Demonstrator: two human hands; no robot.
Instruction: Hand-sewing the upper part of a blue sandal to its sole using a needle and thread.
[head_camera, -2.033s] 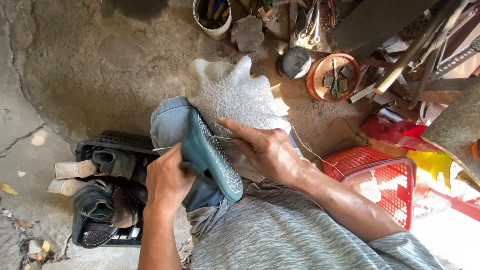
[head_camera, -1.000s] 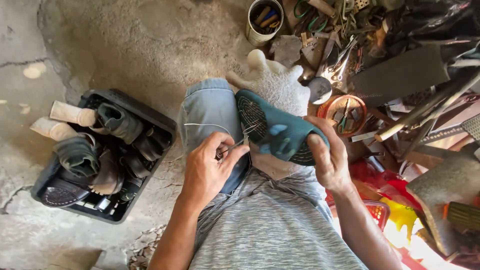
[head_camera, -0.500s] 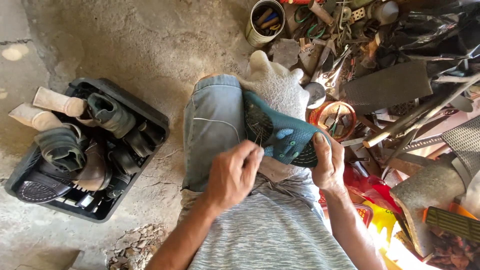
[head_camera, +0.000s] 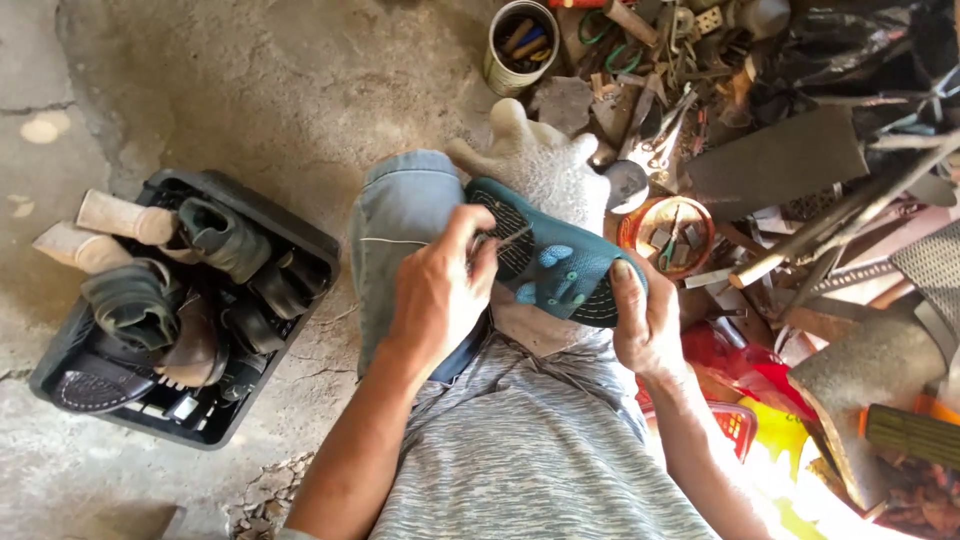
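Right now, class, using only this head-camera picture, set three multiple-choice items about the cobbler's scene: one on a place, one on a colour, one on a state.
1. Where is the black crate of shoes?
A. On the person's left
B. On the person's right
C. On the lap

2. What colour is the shoe sole being worked on?
A. Red
B. Teal
C. White

3. How is the sole held?
A. Lying untouched on the floor
B. Hanging from a hook
C. Gripped at one end by the right hand

Answers: 1 A, the crate sits beyond the left hand. 2 B, its patterned tread is teal. 3 C, the right hand's fingers wrap its end while the left hand pinches a thin tool against it.
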